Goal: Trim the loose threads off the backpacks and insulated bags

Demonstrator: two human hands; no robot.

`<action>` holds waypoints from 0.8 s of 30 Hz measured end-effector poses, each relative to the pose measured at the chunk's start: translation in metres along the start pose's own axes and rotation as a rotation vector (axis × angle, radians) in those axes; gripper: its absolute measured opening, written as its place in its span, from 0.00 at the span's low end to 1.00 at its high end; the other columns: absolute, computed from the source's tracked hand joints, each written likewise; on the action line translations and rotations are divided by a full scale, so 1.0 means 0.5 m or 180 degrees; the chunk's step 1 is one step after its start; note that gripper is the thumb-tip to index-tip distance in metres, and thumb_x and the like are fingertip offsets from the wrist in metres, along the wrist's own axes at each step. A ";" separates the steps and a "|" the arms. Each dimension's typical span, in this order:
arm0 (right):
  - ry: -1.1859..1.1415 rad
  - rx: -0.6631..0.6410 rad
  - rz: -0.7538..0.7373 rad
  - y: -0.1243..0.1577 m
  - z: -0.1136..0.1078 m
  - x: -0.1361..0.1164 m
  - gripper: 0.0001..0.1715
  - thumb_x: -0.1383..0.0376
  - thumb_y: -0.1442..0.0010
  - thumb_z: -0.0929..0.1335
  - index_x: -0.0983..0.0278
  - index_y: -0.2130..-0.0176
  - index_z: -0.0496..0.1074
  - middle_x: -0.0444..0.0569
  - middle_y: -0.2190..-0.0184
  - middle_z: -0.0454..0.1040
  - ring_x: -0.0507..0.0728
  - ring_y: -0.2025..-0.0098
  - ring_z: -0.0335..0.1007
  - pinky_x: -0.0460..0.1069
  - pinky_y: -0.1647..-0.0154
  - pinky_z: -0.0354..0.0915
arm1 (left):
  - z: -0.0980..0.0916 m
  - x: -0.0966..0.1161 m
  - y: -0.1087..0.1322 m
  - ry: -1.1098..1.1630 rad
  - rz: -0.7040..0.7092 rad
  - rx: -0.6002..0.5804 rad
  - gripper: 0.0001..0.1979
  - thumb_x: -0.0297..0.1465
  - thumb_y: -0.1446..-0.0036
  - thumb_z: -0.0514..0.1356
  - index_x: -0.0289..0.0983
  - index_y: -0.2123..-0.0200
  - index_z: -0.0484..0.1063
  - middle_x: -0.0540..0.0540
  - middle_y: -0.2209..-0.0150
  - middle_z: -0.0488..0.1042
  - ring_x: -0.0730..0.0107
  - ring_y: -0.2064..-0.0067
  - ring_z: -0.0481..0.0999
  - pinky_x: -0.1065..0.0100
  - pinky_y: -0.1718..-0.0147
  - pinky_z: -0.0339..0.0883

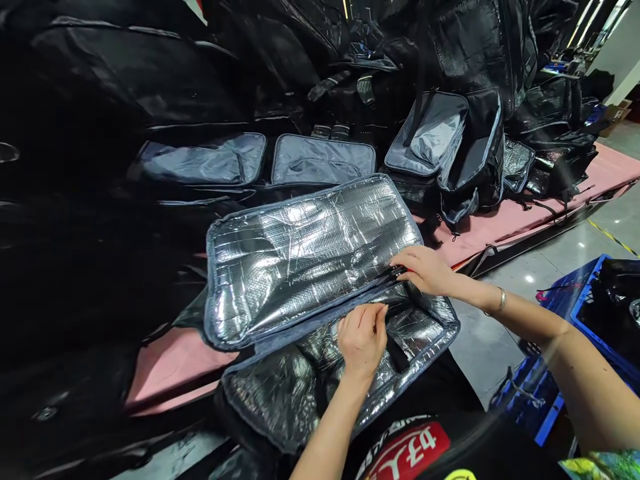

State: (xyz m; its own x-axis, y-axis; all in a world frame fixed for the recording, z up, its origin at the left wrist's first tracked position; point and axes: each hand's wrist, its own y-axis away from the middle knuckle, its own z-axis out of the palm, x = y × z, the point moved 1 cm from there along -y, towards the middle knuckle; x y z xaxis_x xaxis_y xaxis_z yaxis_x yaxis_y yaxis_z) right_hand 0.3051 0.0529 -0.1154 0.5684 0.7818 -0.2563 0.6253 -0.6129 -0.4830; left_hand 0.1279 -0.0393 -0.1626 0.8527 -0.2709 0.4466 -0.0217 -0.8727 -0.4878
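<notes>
An insulated bag (280, 393) with silver foil lining lies in front of me, its foil-faced lid (310, 247) tilted up and back. Dark binding edges both the lid and the opening. My left hand (363, 337) is over the opening, just below the lid's hinge seam, thumb and fingers pinched together; what they hold is too small to make out. At the right end of that seam, my right hand (425, 270) is closed around a small black tool (397, 271) with a bit of red, its kind partly hidden by the fingers.
Behind stand more dark bags with grey lids (325, 160) and an open black bag (480, 153) on a pink-topped table (480, 233). Large black bags are piled at the left and back. Blue crates (590, 293) with black items sit on the floor at right.
</notes>
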 end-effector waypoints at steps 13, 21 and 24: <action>0.0933 0.0249 -0.1435 0.017 0.011 -0.006 0.13 0.70 0.35 0.59 0.57 0.58 0.70 0.43 0.62 0.76 0.50 0.67 0.64 0.48 0.68 0.53 | -0.010 -0.008 -0.005 0.0312 0.0107 -0.0079 0.10 0.32 0.40 0.52 0.37 0.68 0.72 0.45 0.69 0.76 0.66 0.65 0.73 0.66 0.65 0.60; 0.0840 0.0809 -0.1319 0.015 0.027 -0.002 0.09 0.69 0.37 0.62 0.62 0.61 0.71 0.45 0.68 0.76 0.52 0.69 0.64 0.48 0.70 0.54 | -0.014 -0.014 0.001 0.0847 0.0145 -0.0188 0.12 0.34 0.41 0.53 0.38 0.73 0.72 0.47 0.73 0.74 0.68 0.68 0.72 0.66 0.66 0.61; 0.0528 0.0773 -0.1017 0.022 0.026 -0.001 0.08 0.66 0.38 0.64 0.62 0.60 0.72 0.47 0.67 0.75 0.53 0.67 0.65 0.48 0.69 0.57 | -0.026 -0.031 0.021 0.1527 -0.0319 -0.0629 0.19 0.39 0.40 0.50 0.38 0.78 0.71 0.48 0.76 0.73 0.70 0.71 0.70 0.67 0.68 0.62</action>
State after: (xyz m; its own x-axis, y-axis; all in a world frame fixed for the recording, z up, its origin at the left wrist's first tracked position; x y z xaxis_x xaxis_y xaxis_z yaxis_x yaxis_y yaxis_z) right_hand 0.3045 0.0472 -0.1315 0.4574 0.8868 0.0665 0.6511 -0.2830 -0.7043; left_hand 0.1079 -0.0496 -0.1651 0.5219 -0.2971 0.7996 -0.0897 -0.9513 -0.2949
